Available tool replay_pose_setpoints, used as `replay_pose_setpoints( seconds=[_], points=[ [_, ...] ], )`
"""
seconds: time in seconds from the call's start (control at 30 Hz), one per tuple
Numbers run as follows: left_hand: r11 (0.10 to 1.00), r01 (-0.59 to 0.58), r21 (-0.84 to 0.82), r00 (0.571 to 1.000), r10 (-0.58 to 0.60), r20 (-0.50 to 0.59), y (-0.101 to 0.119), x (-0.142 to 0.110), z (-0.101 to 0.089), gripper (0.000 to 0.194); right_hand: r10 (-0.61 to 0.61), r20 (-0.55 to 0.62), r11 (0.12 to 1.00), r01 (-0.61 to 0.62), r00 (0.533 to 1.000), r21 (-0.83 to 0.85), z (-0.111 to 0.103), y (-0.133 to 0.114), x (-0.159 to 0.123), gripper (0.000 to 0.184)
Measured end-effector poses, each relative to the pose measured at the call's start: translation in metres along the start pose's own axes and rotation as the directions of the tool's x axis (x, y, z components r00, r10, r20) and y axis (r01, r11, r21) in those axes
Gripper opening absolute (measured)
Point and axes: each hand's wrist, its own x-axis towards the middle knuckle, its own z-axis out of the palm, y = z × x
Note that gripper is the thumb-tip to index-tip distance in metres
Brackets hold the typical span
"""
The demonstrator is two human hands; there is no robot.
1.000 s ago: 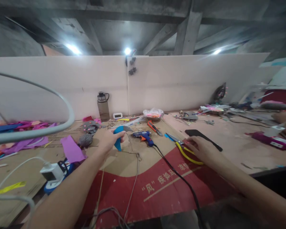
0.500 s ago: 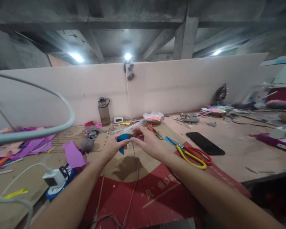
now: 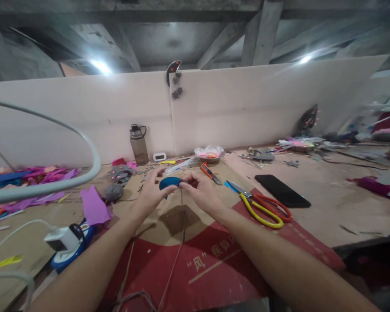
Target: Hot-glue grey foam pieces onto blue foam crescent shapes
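Pinching blue piece [image 3: 169,182] | right hand [image 3: 202,192] | piece's right end hidden

Pale characters [image 3: 199,262] on the red cardboard [image 3: 227,286] read “风” 疾如.

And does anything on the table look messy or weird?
Yes: on the left, purple, pink and blue scraps lie in a jumbled heap. The scissors look a bit odd too, with one yellow handle and one red.

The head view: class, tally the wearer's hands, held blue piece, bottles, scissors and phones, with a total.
Bare left hand, bare right hand: 2
Curved blue piece: 1
Grey translucent bottle: 1
Red-yellow metal scissors: 1
Black rectangular phone: 1
Total: 6
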Motion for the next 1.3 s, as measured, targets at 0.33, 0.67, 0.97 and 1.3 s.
replay_pose_setpoints(
  seconds=[0.33,0.67,0.97,1.3],
  points=[
    [0.476,0.605,-0.638,0.793,-0.434,0.428,0.015,-0.009,0.011,0.041,-0.491,0.106,0.666,0.451,0.865,-0.595,-0.011,-0.010,-0.006,0.015],
    [0.631,0.473,-0.615,0.879,-0.389,0.276,0.010,-0.009,0.012,0.024,-0.350,0.115,0.867,0.368,0.930,-0.335,-0.008,-0.010,-0.005,0.022],
    [0.734,0.419,-0.535,0.908,-0.330,0.258,0.011,-0.009,0.013,0.023,0.127,0.244,0.925,-0.203,0.962,0.320,-0.004,0.005,0.001,0.039],
    [0.952,0.234,-0.199,0.944,-0.173,0.281,0.005,-0.002,0.000,0.010,0.232,0.239,0.960,-0.261,0.943,0.101,-0.005,0.014,0.005,0.046]
  ],
)
